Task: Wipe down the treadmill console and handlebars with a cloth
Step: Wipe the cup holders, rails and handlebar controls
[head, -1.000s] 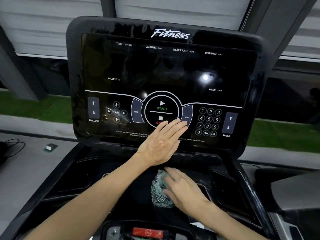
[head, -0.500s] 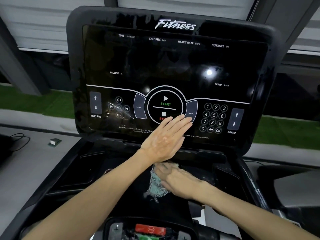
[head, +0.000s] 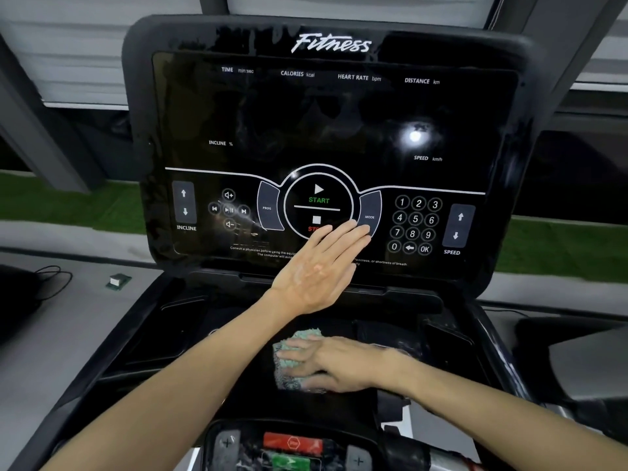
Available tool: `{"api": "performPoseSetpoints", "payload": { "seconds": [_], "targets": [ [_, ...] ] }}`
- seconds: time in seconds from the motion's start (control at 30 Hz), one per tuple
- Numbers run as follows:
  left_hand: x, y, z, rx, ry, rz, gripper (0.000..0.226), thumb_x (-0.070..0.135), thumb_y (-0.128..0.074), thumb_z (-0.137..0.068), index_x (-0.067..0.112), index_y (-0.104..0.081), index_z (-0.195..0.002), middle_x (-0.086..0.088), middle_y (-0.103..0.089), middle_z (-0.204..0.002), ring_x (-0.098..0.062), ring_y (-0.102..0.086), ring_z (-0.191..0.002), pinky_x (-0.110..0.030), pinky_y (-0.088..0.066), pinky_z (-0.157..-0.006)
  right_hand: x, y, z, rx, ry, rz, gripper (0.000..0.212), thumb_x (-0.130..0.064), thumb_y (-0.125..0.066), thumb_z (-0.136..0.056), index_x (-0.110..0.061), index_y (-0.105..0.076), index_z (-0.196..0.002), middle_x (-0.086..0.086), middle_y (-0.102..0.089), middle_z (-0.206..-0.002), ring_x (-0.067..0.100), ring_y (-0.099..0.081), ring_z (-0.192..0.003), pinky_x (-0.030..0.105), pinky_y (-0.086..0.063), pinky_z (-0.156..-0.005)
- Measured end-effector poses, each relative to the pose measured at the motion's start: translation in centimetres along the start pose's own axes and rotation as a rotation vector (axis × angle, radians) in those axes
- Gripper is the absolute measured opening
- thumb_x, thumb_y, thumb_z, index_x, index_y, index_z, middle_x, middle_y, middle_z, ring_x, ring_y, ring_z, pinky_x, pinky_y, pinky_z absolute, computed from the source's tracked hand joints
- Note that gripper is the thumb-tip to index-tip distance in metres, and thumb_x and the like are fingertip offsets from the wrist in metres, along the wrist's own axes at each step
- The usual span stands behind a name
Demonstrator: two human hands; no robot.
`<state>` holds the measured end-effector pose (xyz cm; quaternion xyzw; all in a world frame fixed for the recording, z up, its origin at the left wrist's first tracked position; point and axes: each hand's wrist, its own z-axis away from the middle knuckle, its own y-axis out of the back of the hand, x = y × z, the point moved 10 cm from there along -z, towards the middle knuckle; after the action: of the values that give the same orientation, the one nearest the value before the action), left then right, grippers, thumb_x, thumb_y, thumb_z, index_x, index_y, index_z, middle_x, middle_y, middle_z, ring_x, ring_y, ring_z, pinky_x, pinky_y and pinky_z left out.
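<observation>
The black treadmill console (head: 316,130) fills the view, its glossy screen printed with START, STOP, a number pad and arrow keys. My left hand (head: 319,270) lies flat with straight fingers against the screen's lower middle, covering part of the STOP mark. Below it, on the dark tray shelf (head: 204,334), my right hand (head: 326,363) presses a grey-green cloth (head: 292,338) flat, fingers pointing left. Most of the cloth is under the hand. No handlebars can be made out.
A red stop button and a green key (head: 292,447) sit on the bar at the bottom edge. Recessed cup holders flank the tray at left (head: 180,311) and right (head: 445,338). A small box (head: 117,280) and a cable (head: 51,277) lie on the grey floor at left.
My right hand has slid the cloth to the left across the tray and flattened it. My left hand stays pressed on the screen. The view has shifted slightly.
</observation>
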<state>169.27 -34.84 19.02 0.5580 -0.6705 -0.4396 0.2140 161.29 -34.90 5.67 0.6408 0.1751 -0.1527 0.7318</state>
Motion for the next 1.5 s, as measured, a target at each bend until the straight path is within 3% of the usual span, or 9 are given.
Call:
{"api": "performPoseSetpoints", "payload": {
  "seconds": [0.23, 0.4, 0.53, 0.77, 0.9, 1.03, 1.13, 1.27, 1.5],
  "targets": [
    [-0.1, 0.2, -0.1, 0.011, 0.001, 0.002, 0.051, 0.021, -0.041, -0.099, 0.005, -0.038, -0.147, -0.009, -0.036, -0.156, -0.023, -0.03, -0.145, -0.041, -0.025, -0.118, 5.2, 1.3, 4.3, 0.055, -0.234, 0.161, 0.064, -0.052, -0.018, -0.097, -0.017, -0.037, -0.148, 0.003, -0.023, -0.158, 0.017, -0.013, -0.148, 0.038, -0.016, -0.12],
    [-0.8, 0.8, 0.5, -0.019, -0.068, -0.068, 0.053, 0.023, -0.039, -0.099, 0.008, -0.034, -0.149, -0.007, -0.033, -0.157, -0.022, -0.029, -0.146, -0.04, -0.022, -0.118, 4.4, 1.2, 4.1, 0.039, -0.252, 0.166, 0.051, -0.033, -0.033, -0.105, -0.017, -0.025, -0.152, 0.004, -0.008, -0.162, 0.016, -0.002, -0.149, 0.028, 0.001, -0.119],
    [-2.3, 0.6, 1.4, -0.047, -0.045, -0.107, 0.055, 0.024, -0.041, -0.097, 0.008, -0.033, -0.15, -0.007, -0.032, -0.157, -0.023, -0.027, -0.145, -0.038, -0.017, -0.119, 3.7, 1.0, 1.3, 0.015, -0.218, 0.196, 0.054, -0.032, -0.035, -0.104, -0.011, -0.021, -0.153, 0.009, -0.007, -0.161, 0.021, -0.004, -0.149, 0.034, -0.005, -0.121],
    [-2.3, 0.1, 1.5, -0.074, -0.045, -0.101, 0.056, 0.023, -0.042, -0.097, 0.007, -0.032, -0.15, -0.008, -0.03, -0.158, -0.024, -0.026, -0.146, -0.041, -0.021, -0.119, 1.3, 0.5, -3.1, 0.063, -0.127, 0.106, 0.051, -0.025, -0.041, -0.103, -0.009, -0.029, -0.15, 0.011, -0.014, -0.16, 0.022, -0.002, -0.149, 0.031, 0.008, -0.12],
    [-2.4, 0.1, 1.5, -0.077, -0.037, -0.109, 0.058, 0.023, -0.042, -0.096, 0.009, -0.03, -0.151, -0.007, -0.028, -0.159, -0.023, -0.024, -0.147, -0.039, -0.017, -0.12, 1.0, 0.0, 0.8, 0.012, -0.034, 0.066, 0.045, -0.025, -0.042, -0.103, -0.015, -0.038, -0.147, 0.002, -0.023, -0.158, 0.017, -0.009, -0.148, 0.033, -0.004, -0.12],
    [-2.4, 0.1, 1.6, -0.075, -0.029, -0.107, 0.058, 0.022, -0.043, -0.096, 0.009, -0.03, -0.151, -0.006, -0.028, -0.159, -0.022, -0.024, -0.147, -0.039, -0.018, -0.119, 4.8, 1.4, 5.2, 0.092, -0.201, 0.165, 0.064, -0.049, -0.01, -0.102, -0.014, -0.043, -0.144, 0.003, -0.035, -0.154, 0.016, -0.025, -0.144, 0.039, -0.023, -0.118],
    [-2.4, 0.1, 1.5, -0.074, -0.022, -0.116, 0.058, 0.023, -0.043, -0.096, 0.009, -0.031, -0.151, -0.006, -0.029, -0.159, -0.022, -0.025, -0.147, -0.039, -0.019, -0.119, 4.8, 1.9, 6.1, 0.182, -0.245, 0.18, 0.077, -0.052, 0.002, -0.098, -0.012, -0.046, -0.142, 0.004, -0.041, -0.15, 0.018, -0.034, -0.141, 0.033, -0.013, -0.119],
    [-2.4, 0.0, 1.5, -0.082, -0.016, -0.122, 0.057, 0.024, -0.042, -0.097, 0.009, -0.032, -0.151, -0.007, -0.029, -0.159, -0.024, -0.025, -0.147, -0.041, -0.021, -0.119, 3.8, 1.2, 4.8, 0.142, -0.26, 0.201, 0.06, -0.041, -0.021, -0.1, -0.013, -0.026, -0.152, 0.006, -0.017, -0.16, 0.021, -0.01, -0.148, 0.024, 0.007, -0.115],
    [-2.4, -0.1, 1.5, -0.082, -0.013, -0.123, 0.056, 0.023, -0.041, -0.096, 0.008, -0.034, -0.15, -0.007, -0.031, -0.158, -0.025, -0.027, -0.146, -0.042, -0.022, -0.117, 2.0, 1.7, -0.7, 0.122, -0.172, 0.154, 0.049, -0.025, -0.043, -0.102, -0.007, -0.034, -0.148, 0.013, -0.022, -0.158, 0.029, -0.014, -0.147, 0.037, -0.006, -0.12]
  ]
}}
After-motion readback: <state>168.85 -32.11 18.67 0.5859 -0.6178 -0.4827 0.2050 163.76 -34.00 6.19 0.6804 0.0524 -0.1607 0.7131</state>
